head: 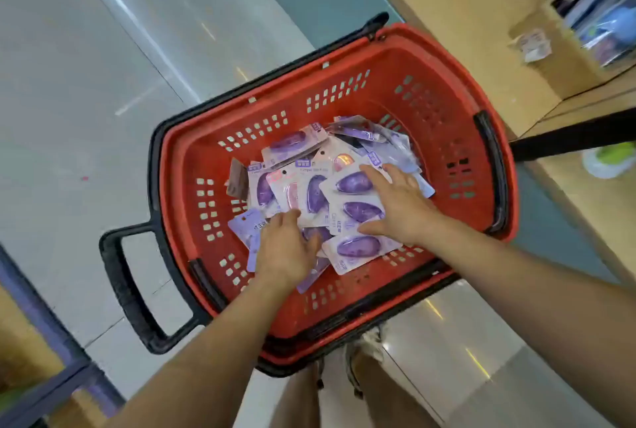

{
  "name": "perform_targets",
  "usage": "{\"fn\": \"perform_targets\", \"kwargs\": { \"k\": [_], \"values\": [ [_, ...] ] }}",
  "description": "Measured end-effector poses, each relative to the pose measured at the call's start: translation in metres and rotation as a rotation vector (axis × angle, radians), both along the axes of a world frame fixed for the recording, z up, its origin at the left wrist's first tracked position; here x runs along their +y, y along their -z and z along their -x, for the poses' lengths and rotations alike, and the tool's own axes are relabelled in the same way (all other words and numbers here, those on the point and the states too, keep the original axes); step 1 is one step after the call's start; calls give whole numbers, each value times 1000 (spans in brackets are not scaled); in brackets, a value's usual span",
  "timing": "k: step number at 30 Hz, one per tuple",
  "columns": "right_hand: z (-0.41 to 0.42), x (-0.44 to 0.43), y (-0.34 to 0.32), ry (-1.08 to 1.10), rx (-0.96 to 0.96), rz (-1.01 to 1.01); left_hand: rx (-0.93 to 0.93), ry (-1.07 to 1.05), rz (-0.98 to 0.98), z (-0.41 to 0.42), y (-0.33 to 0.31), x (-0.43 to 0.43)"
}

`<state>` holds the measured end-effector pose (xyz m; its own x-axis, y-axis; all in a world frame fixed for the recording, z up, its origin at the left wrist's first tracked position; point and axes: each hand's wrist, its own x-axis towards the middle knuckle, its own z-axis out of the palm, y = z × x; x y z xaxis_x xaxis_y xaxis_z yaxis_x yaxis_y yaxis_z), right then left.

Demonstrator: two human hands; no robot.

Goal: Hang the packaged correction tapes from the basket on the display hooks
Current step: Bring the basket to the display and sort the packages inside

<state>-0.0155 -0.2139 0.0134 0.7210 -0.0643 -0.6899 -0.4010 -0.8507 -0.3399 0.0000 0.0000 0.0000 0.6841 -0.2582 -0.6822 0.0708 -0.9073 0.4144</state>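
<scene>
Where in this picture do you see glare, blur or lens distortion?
Head view: bright streaks of glare lie on the shiny floor; the shelf at the top right is blurred; the wide lens bends the floor lines and the red basket; the packets under both hands are fairly sharp, though their print is unreadable.

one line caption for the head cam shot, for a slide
Both hands, left and right, spread over a pile of packaged correction tapes inside a red basket on the shop floor.
</scene>
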Motion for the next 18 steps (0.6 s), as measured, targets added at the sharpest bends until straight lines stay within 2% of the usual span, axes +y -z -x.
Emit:
{"fn": "perform_targets", "kwargs": {
  "k": [2,5,11,18],
  "values": [
    [-8,3,15,-114,91,41,-16,-50,8,-8,18,-7],
    [-15,5,41,-194,192,95,93,-207,81,-19,43,-17],
    [-12,5,60,-24,109,69,150,-627,137,-34,56,-33],
    [-4,-5,66,287,24,60,25,-544,271,-38,52,-26]
  ]
}}
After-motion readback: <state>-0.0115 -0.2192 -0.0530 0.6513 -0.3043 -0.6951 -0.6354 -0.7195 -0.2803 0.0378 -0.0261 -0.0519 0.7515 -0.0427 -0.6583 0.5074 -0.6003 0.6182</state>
